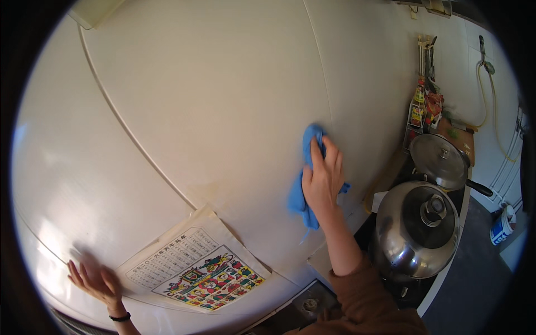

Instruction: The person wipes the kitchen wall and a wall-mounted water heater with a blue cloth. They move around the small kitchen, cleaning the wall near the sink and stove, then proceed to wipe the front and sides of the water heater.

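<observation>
My right hand [325, 181] presses a blue cloth [297, 195] flat against the white wall panel [223, 100]. Part of the cloth bunches above my fingertips, and the rest hangs below and beside my palm. At the lower left, my left hand [96, 283] holds nothing; its fingers are spread against or close to the glossy wall, with a dark band on the wrist. Between my hands a paper sheet [195, 262] with a colourful printed picture hangs on the wall, its lower part brightly coloured.
To the right, a large steel pot with a domed lid [416, 234] stands on the stove, with a lidded pan [441, 162] behind it, its black handle sticking out. Farther back are a rack of seasonings [417, 111], a cutting board [460, 139] and a hose [494, 95].
</observation>
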A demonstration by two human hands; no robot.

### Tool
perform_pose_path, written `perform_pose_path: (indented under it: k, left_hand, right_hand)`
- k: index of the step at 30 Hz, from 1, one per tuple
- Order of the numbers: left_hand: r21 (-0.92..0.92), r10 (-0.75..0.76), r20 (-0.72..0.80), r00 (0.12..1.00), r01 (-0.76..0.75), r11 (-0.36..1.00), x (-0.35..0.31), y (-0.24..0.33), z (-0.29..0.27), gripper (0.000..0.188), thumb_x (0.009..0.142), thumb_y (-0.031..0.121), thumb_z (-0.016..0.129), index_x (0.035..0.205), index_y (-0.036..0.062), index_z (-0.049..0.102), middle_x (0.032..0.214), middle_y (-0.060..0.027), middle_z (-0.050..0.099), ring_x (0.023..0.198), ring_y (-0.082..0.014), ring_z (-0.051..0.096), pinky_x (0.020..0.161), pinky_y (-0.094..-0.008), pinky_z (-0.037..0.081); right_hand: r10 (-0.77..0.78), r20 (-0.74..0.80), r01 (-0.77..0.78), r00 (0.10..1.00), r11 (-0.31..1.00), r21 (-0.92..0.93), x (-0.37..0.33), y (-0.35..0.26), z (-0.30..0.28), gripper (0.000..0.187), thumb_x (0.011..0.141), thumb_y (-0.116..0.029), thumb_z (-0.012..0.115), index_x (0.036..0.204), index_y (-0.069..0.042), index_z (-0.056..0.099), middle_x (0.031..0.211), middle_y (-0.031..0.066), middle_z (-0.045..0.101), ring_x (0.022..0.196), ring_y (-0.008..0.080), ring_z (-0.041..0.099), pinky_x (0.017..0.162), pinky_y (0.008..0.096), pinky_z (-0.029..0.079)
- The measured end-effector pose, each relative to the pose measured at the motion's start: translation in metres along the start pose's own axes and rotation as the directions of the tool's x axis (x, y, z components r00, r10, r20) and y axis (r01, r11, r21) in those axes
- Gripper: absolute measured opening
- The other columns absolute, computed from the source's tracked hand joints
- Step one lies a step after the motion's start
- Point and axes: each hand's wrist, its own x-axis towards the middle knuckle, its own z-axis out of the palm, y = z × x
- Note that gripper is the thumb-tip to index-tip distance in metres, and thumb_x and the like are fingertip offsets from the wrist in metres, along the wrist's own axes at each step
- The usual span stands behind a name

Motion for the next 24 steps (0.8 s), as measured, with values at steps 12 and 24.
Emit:
perform_pose_path:
  k: [12, 24]
  left_hand:
    - [-0.094, -0.005, -0.029, 1.000, 0.002, 0.996, -0.012, -0.013, 0.003, 0.054, 0.098, 0.036, 0.044, 0.138, 0.0004, 0.040, 0.145, -0.0254, 0.036, 0.134, -0.0428, 0.034, 0.111, -0.0580, 0.024]
    - [-0.091, 0.034, 0.023, 0.999, -0.031, 0.995, -0.008, -0.008, 0.001, 0.050, 0.098, 0.033, 0.044, 0.135, -0.0007, 0.044, 0.141, -0.0255, 0.041, 0.131, -0.0429, 0.039, 0.109, -0.0561, 0.029]
  right_hand:
    - [-0.044, -0.030, 0.039, 0.999, 0.989, -0.145, 0.030, 0.000, -0.016, 0.047, 0.071, -0.001, 0.065, 0.118, -0.006, 0.062, 0.103, 0.0074, 0.054, 0.093, 0.0265, 0.053, 0.074, 0.0400, 0.046]
    - [-0.071, -0.035, 0.063, 0.997, 0.976, -0.208, 0.033, -0.009, -0.022, 0.046, 0.072, 0.000, 0.065, 0.117, -0.006, 0.063, 0.101, 0.0067, 0.054, 0.092, 0.0257, 0.054, 0.073, 0.0385, 0.046]
